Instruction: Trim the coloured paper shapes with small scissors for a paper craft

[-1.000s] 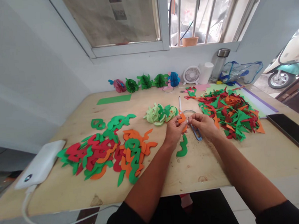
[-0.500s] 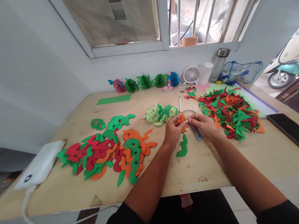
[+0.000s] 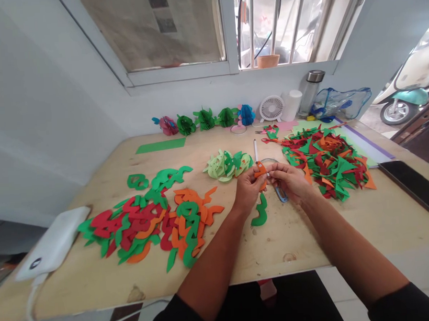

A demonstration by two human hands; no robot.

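A wooden counter [image 3: 276, 243] carries all parts. Near its left front edge lies a white device [image 3: 53, 245]. To the right of the device, a loose pile of green, red and orange paper cutouts [image 3: 142, 219] is spread flat. A single wavy green cutout [image 3: 262, 213] lies just in front of the hands. A black phone [image 3: 413, 186] lies at the right.

The left hand [image 3: 247, 190] grips an orange paper piece [image 3: 260, 169] between closed fingers, above the counter. The right hand [image 3: 289, 179] has its fingers pinched on a small white piece [image 3: 267, 174] at the orange edge. A blue-handled tool [image 3: 281, 194] lies partly beneath the right hand.

Beyond: a mixed heap of paper scraps [image 3: 329, 159], right; a light-green paper assembly [image 3: 220, 167], left; a white pen [image 3: 256, 150], between. Farthest, paper ornaments [image 3: 205, 119] stand in a row beside a fan [image 3: 271, 108].
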